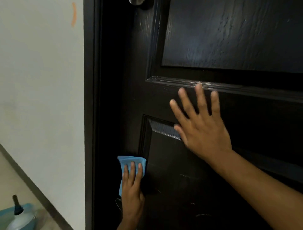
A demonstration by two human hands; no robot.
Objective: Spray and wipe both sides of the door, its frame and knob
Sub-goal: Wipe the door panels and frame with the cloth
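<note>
At the lower left corner of the frame, a spray bottle with a dark nozzle stands on the floor beside a blue container, both partly cut off by the edge. Above them a pale wall fills the left side, with a short orange mark near the upper left and a dark baseboard running diagonally along its foot. Right of the wall stands the dark door frame, a vertical band from top to bottom, and the dark wood-grain door takes up the centre and right of the picture. At the very top edge, just right of the frame, the lower part of a metal knob shows. Low in the centre, the left hand lies flat with its fingers together, pressing a blue cloth against the door's left stile, just beside the moulded edge of the lower panel; its grip is a flat press on the cloth, not a fist around it. Further right, the right hand is open with fingers spread, palm toward the door across the rail between the upper and lower panels, holding nothing; whether the palm actually touches the wood cannot be told, as the fingers are slightly blurred. Its bare forearm runs off toward the lower right corner.
</note>
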